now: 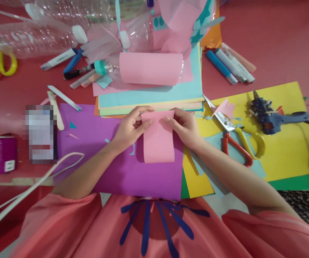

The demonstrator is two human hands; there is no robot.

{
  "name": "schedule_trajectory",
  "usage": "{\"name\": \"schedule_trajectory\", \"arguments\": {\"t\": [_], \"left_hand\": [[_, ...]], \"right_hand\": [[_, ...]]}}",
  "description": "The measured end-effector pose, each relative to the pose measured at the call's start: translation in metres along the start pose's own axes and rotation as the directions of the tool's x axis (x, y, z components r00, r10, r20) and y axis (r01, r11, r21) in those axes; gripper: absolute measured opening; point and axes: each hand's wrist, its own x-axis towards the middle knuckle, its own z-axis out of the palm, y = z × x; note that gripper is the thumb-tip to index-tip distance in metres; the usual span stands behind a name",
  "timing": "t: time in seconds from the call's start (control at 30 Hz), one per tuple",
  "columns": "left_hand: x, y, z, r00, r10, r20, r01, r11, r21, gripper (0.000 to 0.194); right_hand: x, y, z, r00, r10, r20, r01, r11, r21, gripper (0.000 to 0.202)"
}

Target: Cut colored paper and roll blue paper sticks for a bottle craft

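Observation:
Both hands hold a strip of pink paper (pixel 158 139) by its top corners, above a purple sheet (pixel 117 175). My left hand (pixel 131 127) pinches the upper left corner between thumb and fingers. On the upper right corner, my right hand (pixel 184 127) has the same kind of pinch. The strip's lower end curls. Just beyond the hands, a clear plastic bottle (pixel 113 68) with a teal cap lies on its side, a pink paper sleeve (pixel 151 68) wrapped around it. It rests on a stack of coloured paper (pixel 149 96).
Scissors (pixel 229 129) with red and yellow handles and a blue glue gun (pixel 275 114) lie on a yellow sheet (pixel 286 154) at right. Markers (pixel 231 66) sit beyond. Clear bottles (pixel 33 37) lie at far left, above a phone (pixel 41 134). A white cable (pixel 36 184) crosses the lower left.

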Motion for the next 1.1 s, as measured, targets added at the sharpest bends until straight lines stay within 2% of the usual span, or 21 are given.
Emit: {"name": "schedule_trajectory", "arguments": {"t": [0.13, 0.57, 0.8, 1.1], "left_hand": [[0.0013, 0.0009, -0.001, 1.0, -0.018, 0.001, 0.018, 1.0, -0.014, 0.024], [-0.0015, 0.0008, -0.0013, 0.996, -0.092, 0.0, 0.092, 0.994, -0.067, 0.026], [-0.0006, 0.004, -0.0012, 0.999, -0.031, -0.022, 0.03, 0.998, -0.051, 0.018], [-0.0002, 0.0037, -0.0025, 0.998, -0.056, -0.029, 0.055, 0.998, -0.04, 0.025]], "right_hand": [[0.001, 0.001, 0.001, 0.998, -0.004, -0.065, 0.005, 1.0, 0.021, 0.04], [0.0001, -0.0002, 0.0005, 0.998, -0.022, -0.059, 0.022, 1.0, -0.003, 0.025], [0.0001, -0.0034, 0.0001, 0.998, -0.037, -0.056, 0.037, 0.999, 0.002, 0.024], [-0.0003, 0.0001, 0.0001, 0.999, -0.03, -0.042, 0.029, 0.999, -0.022, 0.027]]}}
